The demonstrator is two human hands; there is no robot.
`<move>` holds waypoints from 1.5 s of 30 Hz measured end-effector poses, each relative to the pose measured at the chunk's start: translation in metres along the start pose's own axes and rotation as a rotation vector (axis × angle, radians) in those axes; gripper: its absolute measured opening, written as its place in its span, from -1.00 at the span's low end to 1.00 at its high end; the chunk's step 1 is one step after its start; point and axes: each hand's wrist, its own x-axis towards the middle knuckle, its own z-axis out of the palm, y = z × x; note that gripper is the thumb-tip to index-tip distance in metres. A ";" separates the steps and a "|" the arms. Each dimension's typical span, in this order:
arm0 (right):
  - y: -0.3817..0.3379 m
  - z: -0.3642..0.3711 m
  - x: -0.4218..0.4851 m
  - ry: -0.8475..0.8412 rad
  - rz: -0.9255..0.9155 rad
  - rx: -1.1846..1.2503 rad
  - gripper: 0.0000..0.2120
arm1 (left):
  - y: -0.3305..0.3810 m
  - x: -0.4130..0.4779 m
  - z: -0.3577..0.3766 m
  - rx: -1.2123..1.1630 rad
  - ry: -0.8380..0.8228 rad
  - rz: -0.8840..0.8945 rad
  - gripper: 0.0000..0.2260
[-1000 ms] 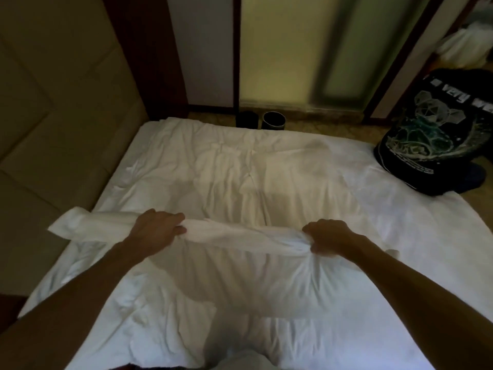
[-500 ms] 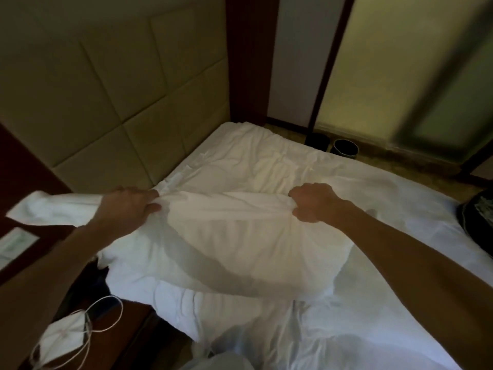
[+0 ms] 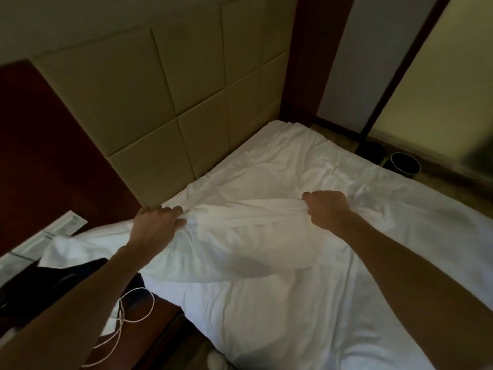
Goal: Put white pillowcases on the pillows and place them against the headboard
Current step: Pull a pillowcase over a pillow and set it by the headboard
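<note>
Pillow [image 3: 240, 249], cased in white, is up by its top edge at the left side of the bed [image 3: 346, 316], a white cord [image 3: 138, 308] lying just below it. Left hand [image 3: 157, 225] grips that edge with curled fingers, a slack end of pillowcase trailing past it. Right hand [image 3: 326, 209] is a tight fist on the same edge. Casing looks done, so this is the carry. Next call: swing it forward and prop it against the headboard [image 3: 160, 102] just beyond. Far off, a dark bin [image 3: 405, 165].
</note>
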 end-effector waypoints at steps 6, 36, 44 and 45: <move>-0.005 0.033 0.034 0.062 0.042 -0.017 -0.74 | -0.026 0.009 0.028 -0.109 -0.142 0.119 -0.51; 0.039 0.042 0.250 -0.559 -0.319 0.156 -0.35 | -0.047 0.063 0.078 -0.031 -0.213 -0.142 -0.54; 0.059 0.072 0.244 -0.356 -0.338 0.197 -0.52 | -0.027 0.070 0.099 0.077 -0.130 -0.138 -0.59; 0.060 0.075 0.240 -0.352 -0.340 0.204 -0.52 | -0.028 0.069 0.098 0.088 -0.100 -0.133 -0.61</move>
